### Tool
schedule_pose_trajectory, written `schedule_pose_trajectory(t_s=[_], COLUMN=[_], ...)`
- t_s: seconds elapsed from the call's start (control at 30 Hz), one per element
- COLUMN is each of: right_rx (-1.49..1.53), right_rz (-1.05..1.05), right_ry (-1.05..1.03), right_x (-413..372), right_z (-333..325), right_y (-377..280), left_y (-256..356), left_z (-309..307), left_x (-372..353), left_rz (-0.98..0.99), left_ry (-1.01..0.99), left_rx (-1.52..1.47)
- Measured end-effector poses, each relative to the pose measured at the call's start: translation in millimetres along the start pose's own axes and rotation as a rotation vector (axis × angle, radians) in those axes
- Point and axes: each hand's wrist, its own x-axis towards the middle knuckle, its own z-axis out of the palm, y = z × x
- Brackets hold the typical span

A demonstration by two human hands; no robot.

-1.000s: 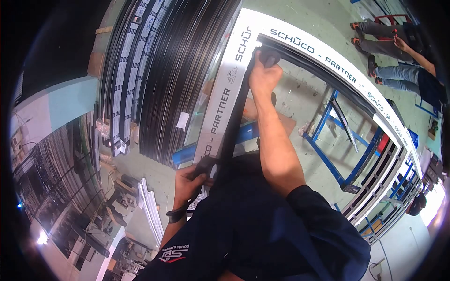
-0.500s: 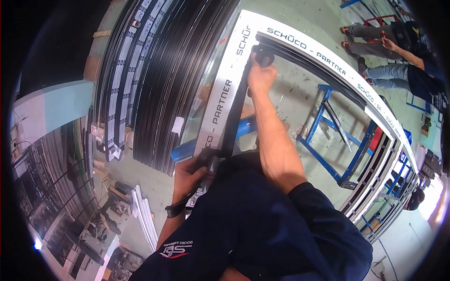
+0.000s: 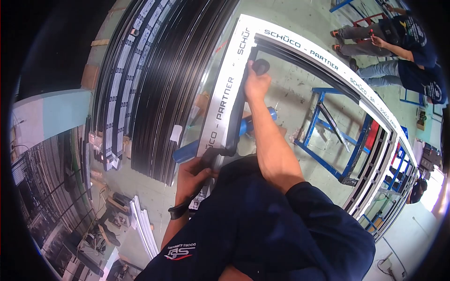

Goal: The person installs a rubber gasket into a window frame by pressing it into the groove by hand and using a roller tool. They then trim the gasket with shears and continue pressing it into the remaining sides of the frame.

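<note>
A large window or door frame wrapped in white film printed "SCHÜCO - PARTNER" stands in front of me, with black inner edges. At its upper left inside corner my right hand is closed, thumb up, around a dark tool with a round black end; the rest of it is hidden by the fist. My left hand is at the near end of the left side, thumb and fingers closed on a black strip beside the frame. Shadow hides part of those fingers.
A blue tube-like bar passes under the frame. Blue metal stands show through its opening. Long dark profiles are stacked at left, white strips below them. Two people stand at upper right.
My right hand has shifted slightly down and left along the frame's inner edge. My left hand keeps its place by the near end. The view has moved a little.
</note>
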Motion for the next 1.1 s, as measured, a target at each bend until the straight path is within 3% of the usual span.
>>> schedule_pose_trajectory(t_s=[0.17,0.37,0.6,0.73,0.87,1.1], right_rx=[-0.24,-0.075,-0.226,-0.184,-0.399,-0.117], right_rz=[0.08,0.058,-0.028,0.051,0.109,0.026], right_ry=[0.079,0.003,0.088,0.0,-0.022,0.002], right_x=[-8.1,-16.2,-20.8,-36.2,-28.0,-43.8], right_z=[1.2,-6.6,-1.2,-14.0,-7.7,-13.1], right_y=[-11.3,0.6,-1.2,-3.1,3.8,5.2], left_y=[-5.9,-3.8,4.6,-0.3,-1.7,-2.5], left_z=[-2.6,-2.4,-1.2,-7.0,-8.0,-9.4], left_x=[-0.2,-0.9,1.4,1.1,1.0,-0.4], left_rz=[-0.004,0.0,-0.038,-0.008,-0.014,0.03], left_ry=[0.008,-0.011,0.0,-0.025,-0.041,-0.07], left_rx=[-0.029,-0.039,0.005,0.005,-0.016,0.029])
